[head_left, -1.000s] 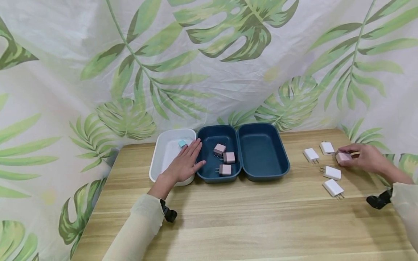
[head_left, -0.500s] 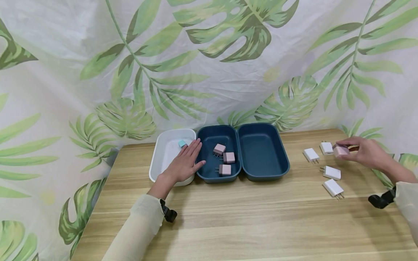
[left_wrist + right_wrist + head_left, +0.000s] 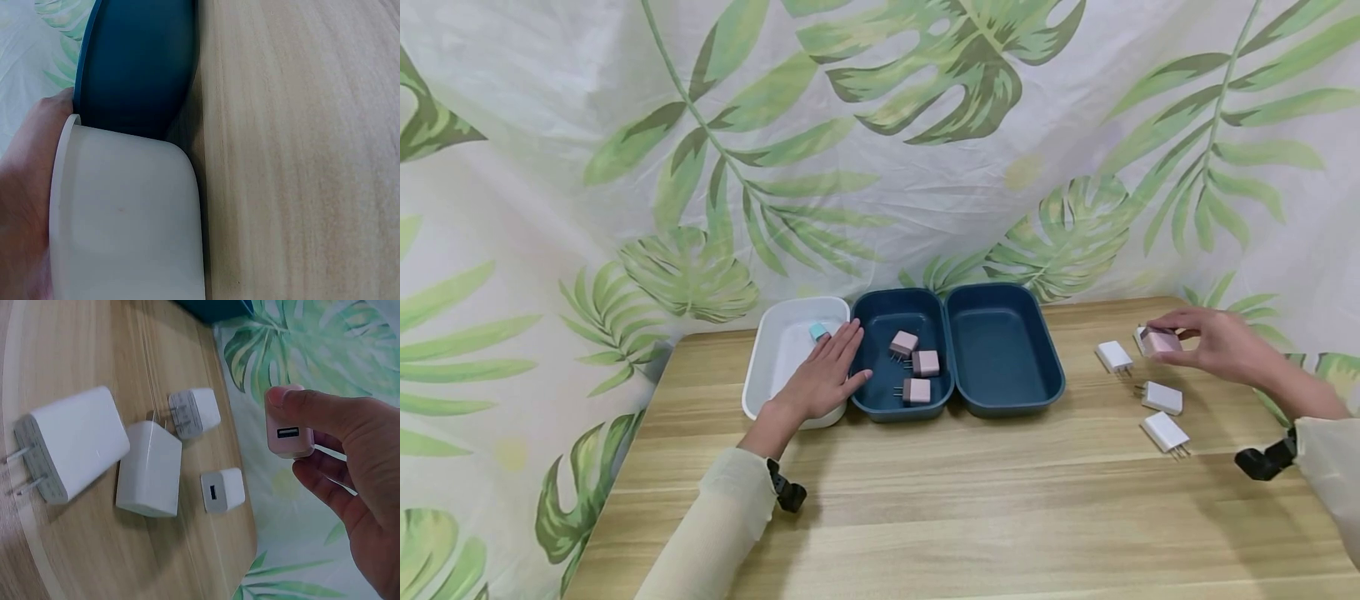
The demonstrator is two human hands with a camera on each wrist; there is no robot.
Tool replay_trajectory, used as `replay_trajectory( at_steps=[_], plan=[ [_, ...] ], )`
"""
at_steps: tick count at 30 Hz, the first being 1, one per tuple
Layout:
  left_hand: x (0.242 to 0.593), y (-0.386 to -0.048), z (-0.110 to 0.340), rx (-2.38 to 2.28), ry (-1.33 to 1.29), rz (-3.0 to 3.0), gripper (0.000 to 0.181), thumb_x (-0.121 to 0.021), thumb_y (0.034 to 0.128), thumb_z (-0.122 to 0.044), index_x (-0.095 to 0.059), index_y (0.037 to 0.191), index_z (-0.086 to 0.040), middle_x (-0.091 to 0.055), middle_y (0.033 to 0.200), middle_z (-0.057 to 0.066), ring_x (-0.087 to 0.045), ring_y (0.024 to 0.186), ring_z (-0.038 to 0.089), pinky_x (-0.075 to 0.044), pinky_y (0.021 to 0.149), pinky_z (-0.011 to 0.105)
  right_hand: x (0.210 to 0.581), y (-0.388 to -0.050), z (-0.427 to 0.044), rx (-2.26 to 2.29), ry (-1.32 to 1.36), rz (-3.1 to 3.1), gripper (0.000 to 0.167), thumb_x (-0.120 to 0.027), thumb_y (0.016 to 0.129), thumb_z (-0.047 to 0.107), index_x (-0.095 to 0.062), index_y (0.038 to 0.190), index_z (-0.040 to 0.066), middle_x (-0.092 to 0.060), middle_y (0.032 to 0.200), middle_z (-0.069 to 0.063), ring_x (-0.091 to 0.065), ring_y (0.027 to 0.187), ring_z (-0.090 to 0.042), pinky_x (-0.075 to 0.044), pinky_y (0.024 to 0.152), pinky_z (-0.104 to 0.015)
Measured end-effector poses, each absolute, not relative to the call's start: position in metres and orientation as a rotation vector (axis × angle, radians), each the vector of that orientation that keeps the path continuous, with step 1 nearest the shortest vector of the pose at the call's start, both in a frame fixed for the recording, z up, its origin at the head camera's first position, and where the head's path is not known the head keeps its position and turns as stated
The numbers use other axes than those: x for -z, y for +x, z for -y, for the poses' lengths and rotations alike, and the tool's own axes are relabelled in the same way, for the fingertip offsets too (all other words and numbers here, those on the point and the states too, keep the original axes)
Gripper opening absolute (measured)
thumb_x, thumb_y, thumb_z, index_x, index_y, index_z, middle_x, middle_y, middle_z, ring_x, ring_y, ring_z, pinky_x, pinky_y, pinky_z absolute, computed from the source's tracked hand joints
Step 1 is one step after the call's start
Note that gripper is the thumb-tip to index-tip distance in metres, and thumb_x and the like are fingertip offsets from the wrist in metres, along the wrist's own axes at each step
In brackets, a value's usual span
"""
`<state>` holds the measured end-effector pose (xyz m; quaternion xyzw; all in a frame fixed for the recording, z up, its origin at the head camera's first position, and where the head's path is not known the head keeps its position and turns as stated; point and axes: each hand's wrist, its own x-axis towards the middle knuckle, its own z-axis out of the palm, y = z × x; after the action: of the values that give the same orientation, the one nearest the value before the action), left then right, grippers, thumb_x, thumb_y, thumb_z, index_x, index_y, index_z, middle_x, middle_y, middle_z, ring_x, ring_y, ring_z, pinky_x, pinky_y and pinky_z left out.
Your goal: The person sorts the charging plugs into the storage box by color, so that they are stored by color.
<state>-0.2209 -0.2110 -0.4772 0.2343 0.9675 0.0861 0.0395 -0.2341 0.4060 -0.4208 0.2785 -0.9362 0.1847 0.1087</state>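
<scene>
My right hand (image 3: 1225,346) pinches a pink charger (image 3: 1161,342) between thumb and fingers, held over a white charger at the back right. In the right wrist view the pink charger (image 3: 289,432) shows its USB port, raised above the table, with my hand (image 3: 356,450) around its side. My left hand (image 3: 820,375) lies with straight fingers across the adjoining rims of the white tray (image 3: 763,367) and the middle blue tray (image 3: 902,414). Three pink chargers (image 3: 917,390) sit in that blue tray, and a teal charger (image 3: 818,332) in the white one.
Another dark blue tray (image 3: 1007,358) adjoins the middle one on its right. Several white chargers (image 3: 1162,397) lie on the wooden table (image 3: 970,508) near my right hand. A leaf-patterned cloth (image 3: 940,192) hangs behind the table.
My right hand has lifted the pink charger and carried it leftward, so it now partly covers a white charger. My left hand has stayed in place.
</scene>
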Motion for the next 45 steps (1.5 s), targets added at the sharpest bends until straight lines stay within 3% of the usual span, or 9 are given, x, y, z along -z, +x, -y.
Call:
replay_trajectory(
  at_steps=[6, 15, 24, 34, 45],
  plan=[
    [0.477, -0.221, 0.211, -0.259, 0.718, -2.968, 0.081, -0.035, 0.1123, -0.056, -0.008, 0.171, -0.007, 0.000, 0.179, 0.006, -0.001, 0.165, 0.024, -0.007, 0.133, 0.048, 0.415, -0.233, -0.391, -0.522, 0.863, 2.751, 0.051, -0.097, 0.071, 0.007, -0.078, 0.118, -0.001, -0.075, 0.110, -0.014, -0.075, 0.083, -0.034, -0.052, 0.059, -0.025],
    [0.481, -0.221, 0.212, -0.280, 0.735, -2.981, 0.081, -0.036, 0.1120, -0.057, -0.013, 0.170, -0.004, -0.003, 0.179, 0.009, -0.004, 0.165, 0.027, -0.010, 0.133, 0.051, 0.411, -0.238, -0.368, -0.478, 0.991, 2.646, 0.051, -0.099, 0.065, 0.008, -0.080, 0.111, -0.002, -0.076, 0.106, -0.013, -0.068, 0.089, -0.029, -0.051, 0.063, -0.031],
    [0.480, -0.221, 0.213, -0.276, 0.711, -2.962, 0.081, -0.036, 0.1122, -0.055, -0.007, 0.171, -0.008, 0.002, 0.179, 0.006, 0.000, 0.166, 0.024, -0.005, 0.133, 0.047, 0.404, -0.242, -0.342, -0.479, 1.133, 2.508, 0.052, -0.101, 0.060, 0.009, -0.082, 0.107, 0.000, -0.079, 0.101, -0.008, -0.074, 0.083, -0.024, -0.053, 0.063, -0.029],
    [0.480, -0.221, 0.212, -0.274, 0.706, -2.957, 0.081, -0.035, 0.1123, -0.056, -0.006, 0.171, -0.009, 0.003, 0.179, 0.004, 0.001, 0.165, 0.022, -0.004, 0.133, 0.046, 0.396, -0.237, -0.319, -0.518, 1.137, 2.631, 0.046, -0.096, 0.075, 0.017, -0.080, 0.116, 0.003, -0.077, 0.111, -0.008, -0.072, 0.088, -0.020, -0.055, 0.066, -0.030],
    [0.482, -0.222, 0.212, -0.277, 0.717, -2.970, 0.081, -0.036, 0.1118, -0.057, -0.010, 0.171, -0.007, 0.000, 0.180, 0.006, -0.001, 0.166, 0.024, -0.007, 0.133, 0.048, 0.400, -0.241, -0.291, -0.602, 1.202, 2.586, 0.046, -0.097, 0.075, 0.016, -0.080, 0.116, 0.001, -0.077, 0.111, -0.009, -0.074, 0.092, -0.023, -0.057, 0.069, -0.034]
  ],
)
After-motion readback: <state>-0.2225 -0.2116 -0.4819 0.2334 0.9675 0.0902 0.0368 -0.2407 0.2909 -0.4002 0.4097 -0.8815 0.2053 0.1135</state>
